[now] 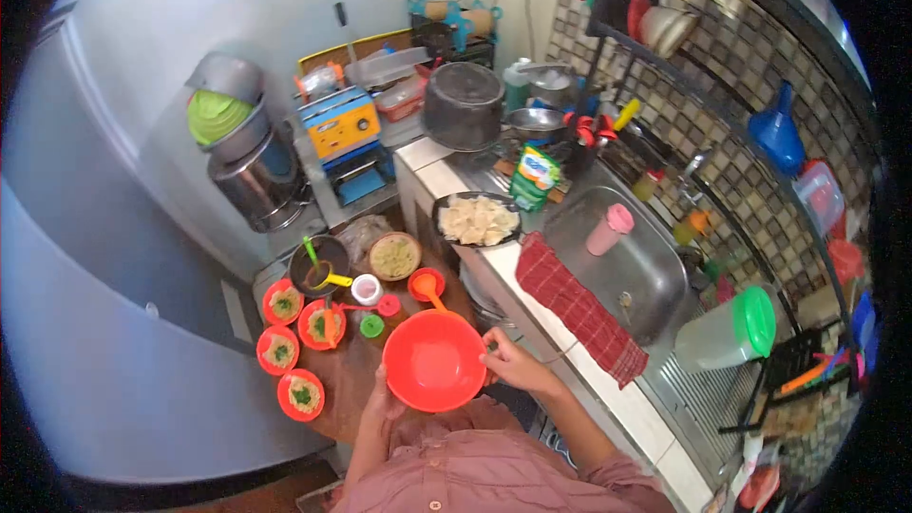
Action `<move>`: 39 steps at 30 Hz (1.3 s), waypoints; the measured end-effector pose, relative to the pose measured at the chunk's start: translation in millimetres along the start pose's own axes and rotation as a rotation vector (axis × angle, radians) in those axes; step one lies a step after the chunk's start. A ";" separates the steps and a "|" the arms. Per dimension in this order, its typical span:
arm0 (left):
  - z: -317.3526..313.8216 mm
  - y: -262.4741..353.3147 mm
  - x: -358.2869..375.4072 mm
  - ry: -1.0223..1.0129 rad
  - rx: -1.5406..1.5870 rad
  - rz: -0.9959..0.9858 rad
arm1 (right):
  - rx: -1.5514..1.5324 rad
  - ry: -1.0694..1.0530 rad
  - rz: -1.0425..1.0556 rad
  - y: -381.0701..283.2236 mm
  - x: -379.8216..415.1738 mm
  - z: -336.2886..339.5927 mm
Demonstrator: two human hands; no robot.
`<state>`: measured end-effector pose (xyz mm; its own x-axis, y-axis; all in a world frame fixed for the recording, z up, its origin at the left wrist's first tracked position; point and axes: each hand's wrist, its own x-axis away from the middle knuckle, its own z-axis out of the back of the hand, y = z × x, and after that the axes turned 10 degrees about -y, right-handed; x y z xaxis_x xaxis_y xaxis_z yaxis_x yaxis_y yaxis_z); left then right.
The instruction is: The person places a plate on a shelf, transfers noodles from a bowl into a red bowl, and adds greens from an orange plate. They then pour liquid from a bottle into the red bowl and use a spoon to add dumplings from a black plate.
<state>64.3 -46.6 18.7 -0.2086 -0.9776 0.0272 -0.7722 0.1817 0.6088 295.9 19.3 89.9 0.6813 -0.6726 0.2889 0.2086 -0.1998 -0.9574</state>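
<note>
Left of centre in my feed, I count four small red bowls (283,395) holding what look like noodles topped with greens, with a black pan (332,249) just above them. At lower centre, the left hand (382,406) grasps the large red bowl (435,361) by its left side; the right hand (513,361) grips its right rim. Further right, I see a red checkered cloth (579,309) beside the steel sink (655,271), which contains a pink tumbler (610,230).

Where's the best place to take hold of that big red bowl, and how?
The big red bowl is probably best pinched at its rim, from left and right together: it's wide, round and open-topped, so opposite edges offer balanced holds.
</note>
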 end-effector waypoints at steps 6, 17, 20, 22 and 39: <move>54.8 -2.0 39.3 0.243 0.017 -0.008 | 0.102 0.081 0.073 61.1 -25.8 -57.6; 90.5 -18.6 124.1 0.616 -0.278 0.055 | 0.381 0.132 0.047 137.2 -42.3 -107.1; 95.5 -22.7 137.2 0.680 -0.303 0.081 | 0.335 0.104 -0.008 151.1 -37.6 -121.6; 104.8 -33.4 146.6 0.720 -0.384 0.111 | 0.280 0.040 -0.082 161.8 -35.2 -131.1; 253.9 -80.2 145.7 1.130 -0.634 -0.100 | 0.447 -0.064 -0.217 201.0 -17.8 -205.4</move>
<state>-56.6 -176.7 -227.5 0.6913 -0.5877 0.4203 -0.2739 0.3251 0.9051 181.7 -155.3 -108.5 0.6276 -0.6011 0.4947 0.6214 0.0039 -0.7835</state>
